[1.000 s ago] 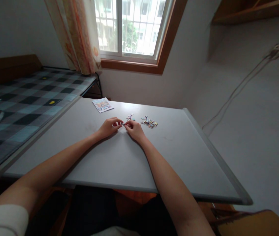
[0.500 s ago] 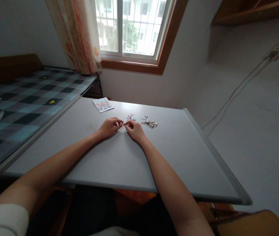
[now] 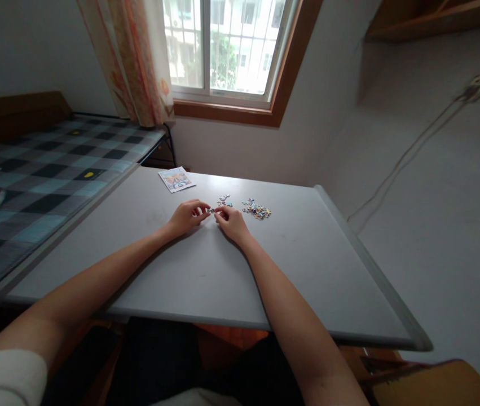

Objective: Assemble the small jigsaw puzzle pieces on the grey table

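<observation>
Small jigsaw puzzle pieces [image 3: 211,211] sit between my fingertips over the middle of the table. My left hand [image 3: 188,216] pinches them from the left with thumb and forefinger. From the other side, my right hand [image 3: 230,221] grips them with its fingertips, the fingers curled. How many pieces are held is too small to tell. Just behind my right hand lies a small cluster of loose pieces [image 3: 224,199], partly hidden by it. A larger pile of puzzle pieces [image 3: 258,210] spreads to the right of that hand.
A picture card [image 3: 177,179] lies near the table's far left edge. The grey-white table [image 3: 206,276] borders a bed with a checked cover [image 3: 49,169] on the left. A wall with a hanging cable [image 3: 409,152] rises to the right, and a wooden chair [image 3: 438,386] stands at lower right.
Both hands stay almost in place, with only slight finger movement around the held pieces. The piles and the card lie as before; the view has shifted very slightly.
</observation>
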A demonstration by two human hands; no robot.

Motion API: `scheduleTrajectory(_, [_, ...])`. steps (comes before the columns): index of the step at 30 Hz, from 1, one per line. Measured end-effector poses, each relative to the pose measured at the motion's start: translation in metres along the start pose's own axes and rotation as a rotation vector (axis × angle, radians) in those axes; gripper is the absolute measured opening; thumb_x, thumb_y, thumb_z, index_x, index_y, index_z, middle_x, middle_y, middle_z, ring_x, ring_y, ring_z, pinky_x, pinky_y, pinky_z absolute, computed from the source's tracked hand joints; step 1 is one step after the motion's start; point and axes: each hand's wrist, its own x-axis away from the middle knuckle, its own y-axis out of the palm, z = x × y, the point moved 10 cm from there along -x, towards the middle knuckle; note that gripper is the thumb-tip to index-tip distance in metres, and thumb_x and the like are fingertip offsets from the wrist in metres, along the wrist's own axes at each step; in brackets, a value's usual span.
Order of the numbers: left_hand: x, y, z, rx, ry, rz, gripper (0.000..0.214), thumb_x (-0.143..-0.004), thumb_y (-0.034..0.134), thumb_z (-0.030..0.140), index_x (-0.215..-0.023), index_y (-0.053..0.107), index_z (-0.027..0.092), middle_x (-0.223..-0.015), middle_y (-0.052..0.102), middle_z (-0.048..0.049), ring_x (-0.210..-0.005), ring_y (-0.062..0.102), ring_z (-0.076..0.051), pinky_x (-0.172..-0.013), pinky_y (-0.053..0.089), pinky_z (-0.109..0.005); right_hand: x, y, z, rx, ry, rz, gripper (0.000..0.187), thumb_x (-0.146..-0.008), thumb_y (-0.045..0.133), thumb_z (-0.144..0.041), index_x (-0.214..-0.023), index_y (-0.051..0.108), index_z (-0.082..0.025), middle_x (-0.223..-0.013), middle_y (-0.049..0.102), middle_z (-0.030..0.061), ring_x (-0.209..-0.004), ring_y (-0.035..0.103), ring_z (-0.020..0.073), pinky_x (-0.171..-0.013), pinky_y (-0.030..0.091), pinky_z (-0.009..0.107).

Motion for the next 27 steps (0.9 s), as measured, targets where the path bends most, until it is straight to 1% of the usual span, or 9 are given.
scheduleTrajectory(4, [0.0007, 0.0019, -0.001, 0.0, 0.009, -0.012, 0.023, -0.08, 0.065, 0.037, -0.09, 0.07, 0.017, -0.078, 0.066, -0.0026, -0.059, 0.059, -0.01, -0.058, 0.048, -0.023, -0.0005, 0.0005, -0.0009, 0.003, -0.019, -0.008, 0.014, -0.081, 0.057, -0.021, -0.086, 0.069, -0.016, -0.063, 0.062, -0.0013, -0.06, 0.055, 0.0114, -0.063, 0.041, 0.023])
scheduleTrajectory(13, [0.0017, 0.0048, 0.0015, 0.027, 0.024, -0.037, 0.02, -0.08, 0.064, 0.035, -0.088, 0.069, 0.016, -0.078, 0.065, -0.003, -0.06, 0.06, -0.011, -0.057, 0.048, -0.022, -0.0003, 0.0004, -0.0022, 0.045, -0.038, 0.003, 0.013, -0.081, 0.057, -0.021, -0.082, 0.069, -0.016, -0.065, 0.063, -0.0006, -0.061, 0.055, 0.0117, -0.064, 0.041, 0.023])
scheduleTrajectory(19, [0.0011, 0.0051, 0.0008, 0.007, 0.017, -0.04, 0.019, -0.081, 0.063, 0.033, -0.088, 0.07, 0.016, -0.078, 0.066, -0.0034, -0.06, 0.059, -0.01, -0.056, 0.048, -0.022, 0.0004, 0.0002, -0.0053, 0.058, -0.045, -0.006, 0.013, -0.082, 0.056, -0.02, -0.083, 0.069, -0.016, -0.065, 0.062, -0.001, -0.061, 0.054, 0.0112, -0.064, 0.041, 0.023])
scheduleTrajectory(27, [0.0009, 0.0058, -0.0027, -0.002, 0.014, -0.042, 0.02, -0.081, 0.063, 0.032, -0.091, 0.071, 0.016, -0.077, 0.066, -0.0031, -0.058, 0.058, -0.01, -0.056, 0.047, -0.021, 0.0004, 0.0001, -0.0042, 0.064, -0.055, 0.003, 0.013, -0.082, 0.057, -0.02, -0.081, 0.069, -0.016, -0.066, 0.064, -0.0003, -0.062, 0.056, 0.0117, -0.065, 0.042, 0.023])
